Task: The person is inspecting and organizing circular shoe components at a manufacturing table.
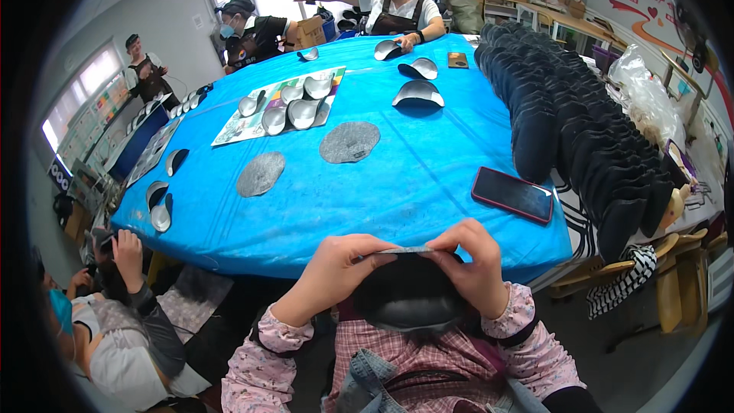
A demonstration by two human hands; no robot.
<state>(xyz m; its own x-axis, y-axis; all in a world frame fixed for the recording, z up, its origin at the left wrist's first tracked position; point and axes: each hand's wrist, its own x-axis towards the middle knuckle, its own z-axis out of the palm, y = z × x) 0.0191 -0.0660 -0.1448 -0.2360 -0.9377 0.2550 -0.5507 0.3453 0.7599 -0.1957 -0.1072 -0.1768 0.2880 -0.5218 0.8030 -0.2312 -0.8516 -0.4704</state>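
Note:
Above my lap, at the near edge of the blue-covered table (pixel 390 199), I hold a curved black pad (pixel 413 294) with a grey upper rim. My left hand (pixel 336 268) pinches the rim from the left, thumb and fingers closed on it. My right hand (pixel 472 260) grips the same rim from the right. The fingertips of both hands are close together at the top, and the black bowl-shaped face hangs below. Its far side is hidden. Two flat grey oval pieces (pixel 349 142) lie on the table ahead of my hands.
A phone (pixel 512 194) lies right of my hands. Long rows of stacked black pads (pixel 566 99) line the right side. Several grey curved pads (pixel 418 93) sit farther off, some on a printed board (pixel 241 130). A co-worker (pixel 115 336) sits at left; others are at the far side.

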